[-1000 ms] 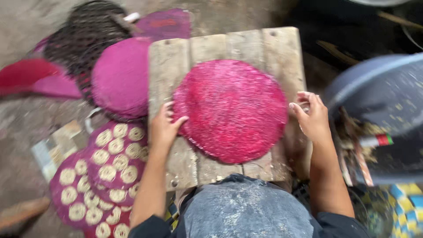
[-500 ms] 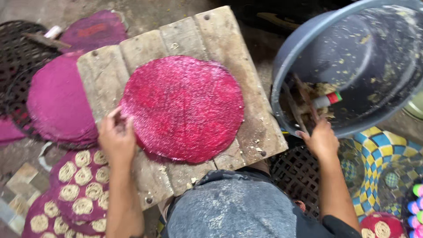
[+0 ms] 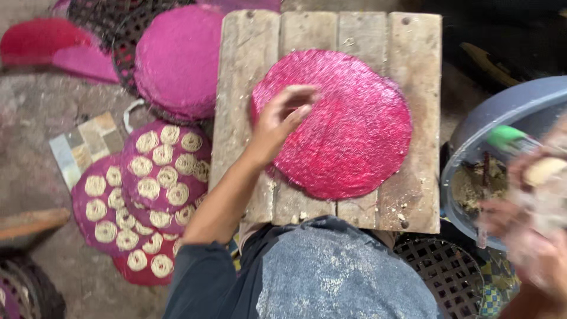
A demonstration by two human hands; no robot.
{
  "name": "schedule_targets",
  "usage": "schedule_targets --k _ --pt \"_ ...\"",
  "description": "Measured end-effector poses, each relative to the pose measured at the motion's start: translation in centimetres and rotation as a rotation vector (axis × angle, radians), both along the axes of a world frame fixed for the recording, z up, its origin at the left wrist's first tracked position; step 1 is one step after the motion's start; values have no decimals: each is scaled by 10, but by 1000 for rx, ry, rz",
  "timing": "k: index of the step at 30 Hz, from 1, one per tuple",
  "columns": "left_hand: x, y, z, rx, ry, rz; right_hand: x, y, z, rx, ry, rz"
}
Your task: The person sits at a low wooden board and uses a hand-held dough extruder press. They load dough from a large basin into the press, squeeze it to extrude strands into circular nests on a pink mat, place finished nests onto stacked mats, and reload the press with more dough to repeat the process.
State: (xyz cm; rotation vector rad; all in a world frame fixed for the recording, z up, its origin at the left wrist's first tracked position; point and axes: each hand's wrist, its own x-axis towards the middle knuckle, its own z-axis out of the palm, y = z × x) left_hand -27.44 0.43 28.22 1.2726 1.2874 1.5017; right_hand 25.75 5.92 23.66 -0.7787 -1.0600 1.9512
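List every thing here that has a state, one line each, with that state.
left hand: open, fingers on the red mat
right hand: blurred, at the basin, grip unclear
red round mat: flat on the board, bare
wooden board: flat, crumbs on it
purple mats: stacked, filled with noodle coils
grey basin: holds dough

The person wears a dark navy short-sleeved top, its left sleeve [image 3: 198, 283] ending above the elbow. Over the lap lies a faded grey-blue denim cloth [image 3: 342, 272] dusted with pale flour specks. Both forearms are bare.
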Motion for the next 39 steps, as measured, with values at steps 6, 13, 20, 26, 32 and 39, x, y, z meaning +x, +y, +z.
schedule_targets --k 6,13,20,26,32,39 --pt "12 8 11 101 -973 -359 -172 52 15 -141 -104 743" --pt "-14 -6 -21 574 -1419 -302 -293 64 96 -13 -830 1043" --pt "-57 1 -50 640 -1409 -52 -361 27 123 389 -1346 909" --pt "-37 4 -63 527 -1447 117 -364 25 147 401 -1395 989" --pt "-57 18 -52 563 -1312 97 -373 29 139 537 -1429 892" --pt "-31 4 -43 420 -1481 313 -361 38 137 432 -1359 984"
